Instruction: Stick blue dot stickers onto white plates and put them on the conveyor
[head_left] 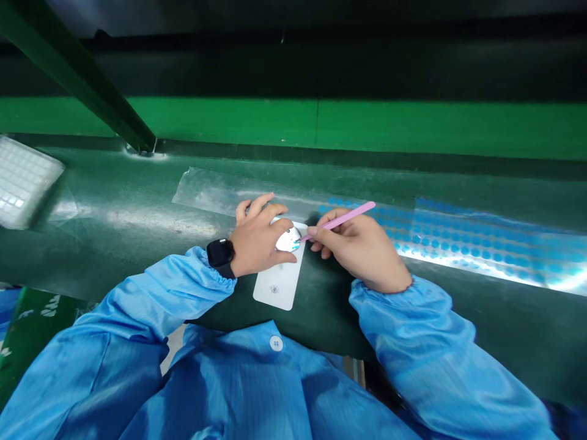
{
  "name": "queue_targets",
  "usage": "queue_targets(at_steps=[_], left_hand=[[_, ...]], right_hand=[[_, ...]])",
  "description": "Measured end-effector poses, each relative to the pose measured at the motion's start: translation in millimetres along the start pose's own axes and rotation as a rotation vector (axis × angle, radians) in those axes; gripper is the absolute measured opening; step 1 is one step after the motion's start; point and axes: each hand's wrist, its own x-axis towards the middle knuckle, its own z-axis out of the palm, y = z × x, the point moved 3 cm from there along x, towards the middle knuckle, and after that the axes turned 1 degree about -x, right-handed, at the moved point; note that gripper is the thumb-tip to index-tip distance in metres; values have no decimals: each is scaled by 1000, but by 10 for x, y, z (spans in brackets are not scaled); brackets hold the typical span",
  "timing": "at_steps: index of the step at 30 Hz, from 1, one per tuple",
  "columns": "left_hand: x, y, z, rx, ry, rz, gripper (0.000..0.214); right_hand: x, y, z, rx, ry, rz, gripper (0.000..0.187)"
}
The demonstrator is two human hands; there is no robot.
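A white rectangular panel with rounded corners (279, 278) lies on the green work surface. A round shiny disc (285, 243) with small blue-green marks sits on its upper part. My left hand (259, 237), a black watch at its wrist, holds the panel from the left, thumb and index finger bracketing the disc while the other fingers are spread. Between the thumb and fingers of my right hand (355, 241) is a slim pink tool (351, 214), held like a pen. Its dark fine tip meets the disc near the right edge; whether it has one point or two is unclear.
Clear film strips with rows of blue dots (477, 241) stretch along the surface to the right. A plain clear strip (213, 190) lies behind my left hand. White gridded trays (25, 180) stand far left. A green post (132, 125) and green rail (367, 125) bound the back.
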Motion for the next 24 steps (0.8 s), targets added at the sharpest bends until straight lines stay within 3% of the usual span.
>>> queue_targets(at_steps=[15, 19, 24], left_hand=[[7, -9, -18, -71, 29, -22, 50], [20, 8, -56, -189, 66, -67, 39], [21, 20, -89, -330, 122, -72, 26]], right_hand=[[16, 39, -28, 244, -7, -30, 37], [-96, -21, -50, 253, 86, -192, 30], [-377, -135, -49, 154, 224, -537, 13]])
